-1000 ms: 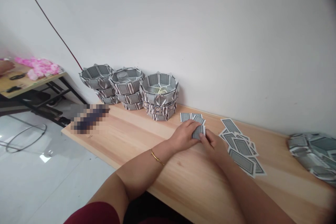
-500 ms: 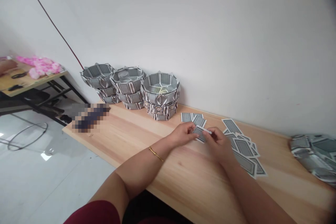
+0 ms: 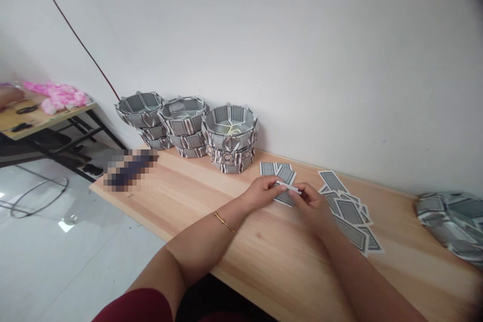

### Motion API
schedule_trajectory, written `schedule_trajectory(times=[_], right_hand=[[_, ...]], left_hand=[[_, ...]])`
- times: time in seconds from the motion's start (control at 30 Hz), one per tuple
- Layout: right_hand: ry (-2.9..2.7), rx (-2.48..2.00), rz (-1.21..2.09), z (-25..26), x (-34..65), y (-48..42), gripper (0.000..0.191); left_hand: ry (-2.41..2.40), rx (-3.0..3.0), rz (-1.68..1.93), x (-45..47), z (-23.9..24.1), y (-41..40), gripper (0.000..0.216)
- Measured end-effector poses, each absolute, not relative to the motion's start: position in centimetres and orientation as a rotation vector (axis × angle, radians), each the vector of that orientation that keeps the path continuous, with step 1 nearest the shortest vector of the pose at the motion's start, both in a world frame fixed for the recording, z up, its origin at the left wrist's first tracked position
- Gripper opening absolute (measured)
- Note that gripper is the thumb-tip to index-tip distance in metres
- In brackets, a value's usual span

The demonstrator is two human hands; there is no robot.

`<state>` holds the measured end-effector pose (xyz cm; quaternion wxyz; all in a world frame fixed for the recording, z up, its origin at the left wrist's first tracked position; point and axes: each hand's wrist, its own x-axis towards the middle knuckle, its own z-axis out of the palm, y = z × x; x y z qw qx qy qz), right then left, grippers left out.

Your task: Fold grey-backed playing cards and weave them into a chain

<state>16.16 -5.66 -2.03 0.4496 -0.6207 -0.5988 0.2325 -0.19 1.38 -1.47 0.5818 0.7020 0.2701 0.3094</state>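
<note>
My left hand (image 3: 264, 192) and my right hand (image 3: 312, 205) meet over a wooden table (image 3: 234, 241) and pinch one grey-backed playing card (image 3: 288, 187) between their fingertips. The card is folded along its length, with its white edge showing. More cards (image 3: 277, 169) lie flat just behind my hands. A loose spread of cards (image 3: 349, 211) lies to the right of my right hand. A thin gold bracelet (image 3: 225, 222) circles my left wrist.
Stacks of bowls folded from cards (image 3: 230, 136) stand against the wall at the table's back left. Another card-made piece (image 3: 451, 221) lies at the far right. A blurred dark object (image 3: 128, 170) rests near the left corner. A side table with pink flowers (image 3: 56, 94) stands left.
Both hands lifted the card off the table and brought it up to the fingertips. It went from lying flat under my fingers to being folded narrow between them.
</note>
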Motion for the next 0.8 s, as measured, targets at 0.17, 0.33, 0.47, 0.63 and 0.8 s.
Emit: schedule_trajectory(times=[0.17, 0.33, 0.47, 0.63, 0.8], right_hand=[[-1.48, -1.493, 0.659, -2.3, 16.0, -5.6, 0.024], [-1.419, -1.48, 0.696, -1.5, 15.9, -5.8, 0.026], [-1.433, -1.532, 0.67, -1.4, 16.0, -5.9, 0.028], [-1.479, -1.539, 0.633, -1.9, 16.1, -5.9, 0.028], [-1.518, -1.509, 0.647, -1.2, 15.9, -6.2, 0.03]], left_hand=[[0.629, 1.732, 0.763, -0.4, -0.9, 1.2, 0.035], [0.629, 1.741, 0.753, -0.4, -0.5, 1.2, 0.034], [0.616, 1.798, 0.705, -0.4, -0.4, 1.2, 0.035], [0.601, 1.777, 0.668, -0.5, -0.2, 1.0, 0.037], [0.497, 1.78, 0.502, -0.7, 0.1, 0.4, 0.042]])
